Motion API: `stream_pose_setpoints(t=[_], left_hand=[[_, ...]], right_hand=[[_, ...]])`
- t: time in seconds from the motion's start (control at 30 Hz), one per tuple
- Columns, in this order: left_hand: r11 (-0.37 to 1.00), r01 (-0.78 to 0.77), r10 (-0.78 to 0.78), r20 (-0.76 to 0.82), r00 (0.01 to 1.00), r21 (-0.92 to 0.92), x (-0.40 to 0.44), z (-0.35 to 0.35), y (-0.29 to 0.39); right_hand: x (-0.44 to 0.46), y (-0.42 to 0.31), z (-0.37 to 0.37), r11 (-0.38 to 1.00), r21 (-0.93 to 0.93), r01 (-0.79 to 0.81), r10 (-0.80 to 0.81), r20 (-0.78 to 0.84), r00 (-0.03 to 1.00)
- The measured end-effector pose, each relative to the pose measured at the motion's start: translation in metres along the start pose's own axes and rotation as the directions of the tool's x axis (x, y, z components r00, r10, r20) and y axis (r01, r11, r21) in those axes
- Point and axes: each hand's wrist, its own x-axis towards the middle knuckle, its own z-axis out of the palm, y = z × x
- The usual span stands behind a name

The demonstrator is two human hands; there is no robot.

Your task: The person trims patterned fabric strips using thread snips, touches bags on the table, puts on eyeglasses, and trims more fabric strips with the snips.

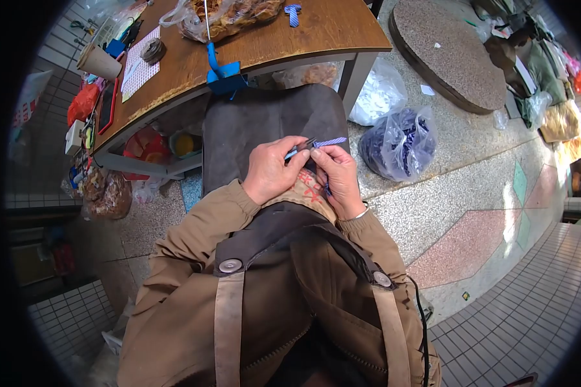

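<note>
Over the dark seat (239, 126), my left hand (272, 169) is closed around a small tool with a blue handle (291, 154) and a dark metal tip. My right hand (339, 178) pinches a blue-and-white striped strip (330, 142), whose end sticks out to the right above the fingers. The tool's tip meets the strip between my two hands, which almost touch. Below them lies a tan cloth (301, 193) with red marks on my lap. A bit of blue material hangs below my right hand's fingers.
A wooden table (329, 29) ahead bears a bag of brown pieces (235, 18), a striped blue piece (293, 14), a blue holder (226, 79) at its edge and a cup (99, 60). On the floor at right sit a bag of blue material (400, 143) and a round slab (442, 51).
</note>
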Motion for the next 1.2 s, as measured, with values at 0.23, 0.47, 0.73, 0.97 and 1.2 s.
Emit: stream_pose_setpoints(t=[0.23,0.47,0.73,0.97,1.2], left_hand=[[0.974,-0.172,0.179,-0.032,0.983,0.148,0.001,0.001,-0.012],[0.965,-0.179,0.174,0.040,0.984,0.193,0.000,0.001,-0.014],[0.985,-0.129,0.127,0.021,0.992,0.114,0.001,-0.002,-0.011],[0.974,-0.164,0.157,0.056,0.986,0.154,0.001,-0.002,-0.009],[1.000,-0.004,0.005,0.072,0.997,-0.013,0.001,-0.005,-0.015]], right_hand=[[0.001,-0.001,0.002,0.971,-0.203,0.128,-0.141,-0.053,0.989],[0.005,0.005,-0.003,0.866,-0.390,0.313,-0.321,0.046,0.946],[0.005,0.006,-0.004,0.856,-0.421,0.300,-0.322,0.021,0.947],[0.000,-0.001,0.000,0.891,-0.390,0.234,-0.243,0.026,0.970],[0.006,-0.006,-0.015,0.987,0.152,-0.052,0.038,0.100,0.994]])
